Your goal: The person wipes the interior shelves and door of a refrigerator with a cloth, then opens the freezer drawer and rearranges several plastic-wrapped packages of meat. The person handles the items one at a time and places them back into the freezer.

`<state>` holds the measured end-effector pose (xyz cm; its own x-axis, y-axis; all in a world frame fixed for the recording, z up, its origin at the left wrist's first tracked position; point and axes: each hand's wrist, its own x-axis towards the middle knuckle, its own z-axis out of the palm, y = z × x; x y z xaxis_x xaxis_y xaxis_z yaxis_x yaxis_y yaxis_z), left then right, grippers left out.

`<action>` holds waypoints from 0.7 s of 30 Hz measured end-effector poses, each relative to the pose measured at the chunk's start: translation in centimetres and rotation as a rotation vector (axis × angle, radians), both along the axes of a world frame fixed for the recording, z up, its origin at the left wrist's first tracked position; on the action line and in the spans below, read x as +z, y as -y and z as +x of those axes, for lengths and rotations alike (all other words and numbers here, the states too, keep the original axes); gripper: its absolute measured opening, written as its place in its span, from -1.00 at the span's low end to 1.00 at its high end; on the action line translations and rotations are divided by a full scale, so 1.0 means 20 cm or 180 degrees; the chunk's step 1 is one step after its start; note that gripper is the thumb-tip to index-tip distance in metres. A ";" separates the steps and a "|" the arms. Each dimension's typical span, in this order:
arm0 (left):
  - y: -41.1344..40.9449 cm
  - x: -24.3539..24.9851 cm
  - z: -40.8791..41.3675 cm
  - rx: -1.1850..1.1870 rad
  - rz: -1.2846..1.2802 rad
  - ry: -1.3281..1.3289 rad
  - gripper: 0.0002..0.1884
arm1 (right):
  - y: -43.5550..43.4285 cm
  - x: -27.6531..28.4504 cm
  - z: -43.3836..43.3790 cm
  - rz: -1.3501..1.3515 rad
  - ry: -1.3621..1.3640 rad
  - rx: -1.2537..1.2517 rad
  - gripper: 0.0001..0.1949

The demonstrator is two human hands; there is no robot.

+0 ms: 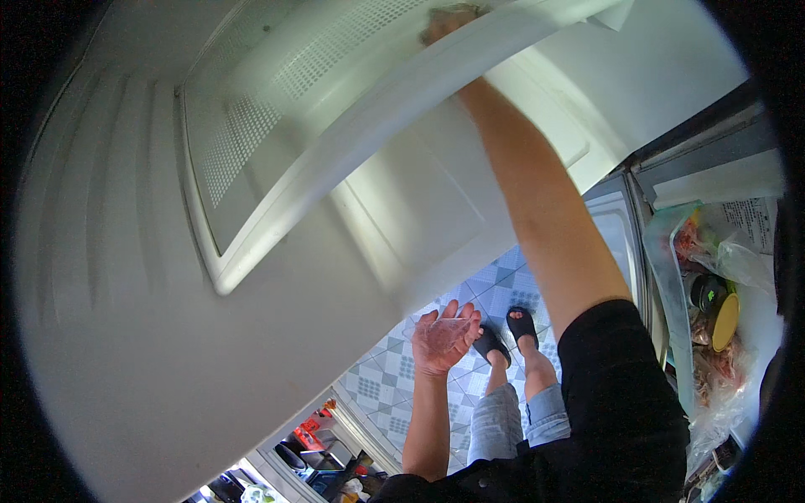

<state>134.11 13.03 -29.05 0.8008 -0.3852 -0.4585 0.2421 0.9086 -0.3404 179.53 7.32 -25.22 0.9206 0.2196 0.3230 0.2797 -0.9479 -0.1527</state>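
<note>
My left hand (436, 363) is held low over the floor, palm up with fingers slightly curled. It holds a thin, clear plastic piece (445, 333), whose exact kind I cannot tell. My right arm reaches up into a white refrigerator compartment (302, 371). Past the white front rim (377, 122) of a glass shelf (251, 151) with a dotted border is my right hand (449, 24). That hand is blurred and partly hidden by the rim, so its grip does not show.
At the right, an open refrigerator door has a clear bin (670, 302) with plastic-bagged food (723, 371), a black-lidded jar (705, 290) and a yellow lid (726, 322). Patterned floor tiles (383, 377) lie below. Several household items (327, 456) fill an open space at lower left.
</note>
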 end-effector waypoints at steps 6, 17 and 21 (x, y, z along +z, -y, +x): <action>0.01 0.02 -0.03 0.0107 0.0172 -0.0034 -0.62 | -0.33 0.12 -0.40 0.0528 0.0269 0.0986 -0.57; 0.04 0.04 -0.28 0.0199 0.0461 0.0055 -0.64 | 0.47 0.22 -1.56 0.0914 -0.0349 0.2711 -0.67; 0.07 0.11 -0.35 0.0277 0.0388 0.0063 -0.62 | 0.89 0.08 -0.95 0.0246 0.0123 0.0409 -0.50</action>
<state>127.07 11.60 -26.80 0.8381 -0.2563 -0.4815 0.1660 0.9607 -0.2223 160.63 -10.49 -23.54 0.8730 0.3079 0.3782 0.4051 -0.8897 -0.2106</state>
